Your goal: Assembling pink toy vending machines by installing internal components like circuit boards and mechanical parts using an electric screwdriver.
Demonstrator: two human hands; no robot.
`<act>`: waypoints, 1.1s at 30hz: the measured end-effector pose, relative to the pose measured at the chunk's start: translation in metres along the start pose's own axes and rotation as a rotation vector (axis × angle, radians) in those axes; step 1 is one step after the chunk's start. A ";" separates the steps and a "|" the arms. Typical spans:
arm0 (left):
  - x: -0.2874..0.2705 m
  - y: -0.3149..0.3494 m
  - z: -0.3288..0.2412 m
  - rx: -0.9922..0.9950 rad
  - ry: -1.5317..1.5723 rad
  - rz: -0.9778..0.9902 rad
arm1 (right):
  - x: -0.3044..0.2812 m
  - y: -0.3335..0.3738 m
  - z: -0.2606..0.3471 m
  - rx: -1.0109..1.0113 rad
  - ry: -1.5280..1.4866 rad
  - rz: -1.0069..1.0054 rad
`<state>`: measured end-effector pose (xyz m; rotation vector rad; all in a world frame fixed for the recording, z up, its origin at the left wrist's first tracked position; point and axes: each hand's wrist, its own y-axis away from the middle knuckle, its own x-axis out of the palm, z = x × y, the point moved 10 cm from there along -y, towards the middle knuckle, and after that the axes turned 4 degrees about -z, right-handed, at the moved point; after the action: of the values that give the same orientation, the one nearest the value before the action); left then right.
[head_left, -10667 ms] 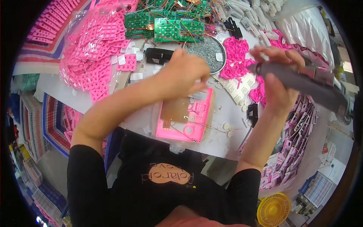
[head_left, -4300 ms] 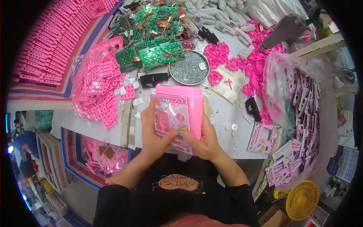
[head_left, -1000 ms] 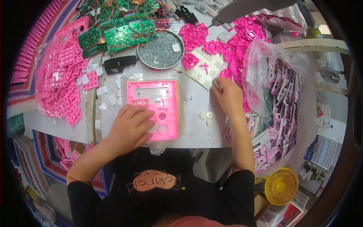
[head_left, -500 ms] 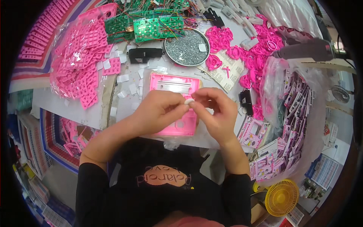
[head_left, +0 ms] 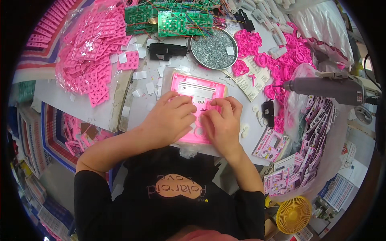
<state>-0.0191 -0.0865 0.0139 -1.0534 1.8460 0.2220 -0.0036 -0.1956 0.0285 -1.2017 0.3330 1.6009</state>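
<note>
A pink plastic housing panel (head_left: 196, 90) lies flat on the white table (head_left: 148, 108) in front of me. My left hand (head_left: 171, 118) rests on its lower left part, fingers curled toward the middle. My right hand (head_left: 221, 122) lies on its lower right part, fingertips pressing at the panel's centre beside the left fingers. Whether a small piece sits under the fingertips cannot be made out. Two small white round parts (head_left: 244, 129) lie just right of my right hand.
A round metal tray of screws (head_left: 212, 49) stands behind the panel, with green circuit boards (head_left: 183, 22) farther back. Pink parts in clear bags (head_left: 94, 52) fill the left. A grey power screwdriver (head_left: 325, 86) hangs at the right above packaged pink toys (head_left: 297, 160). Yellow fan (head_left: 293, 215) below.
Both hands have lowered from a raised pinch above the panel onto its surface, fingertips now pressing at its middle. A second ago the right hand was off to the right.
</note>
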 end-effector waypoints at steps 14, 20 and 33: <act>-0.019 -0.022 0.018 -0.018 0.161 0.022 | 0.013 0.011 -0.008 0.152 0.064 -0.028; -0.022 -0.138 0.091 -0.022 -0.201 -0.268 | 0.002 0.004 -0.012 0.193 0.019 0.000; -0.009 -0.144 0.092 -0.011 -0.169 -0.238 | -0.181 -0.137 -0.162 0.063 -0.836 -0.581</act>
<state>0.1492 -0.1189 0.0132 -1.2132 1.5551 0.1742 0.1864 -0.3599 0.1504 -0.4283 -0.4627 1.4045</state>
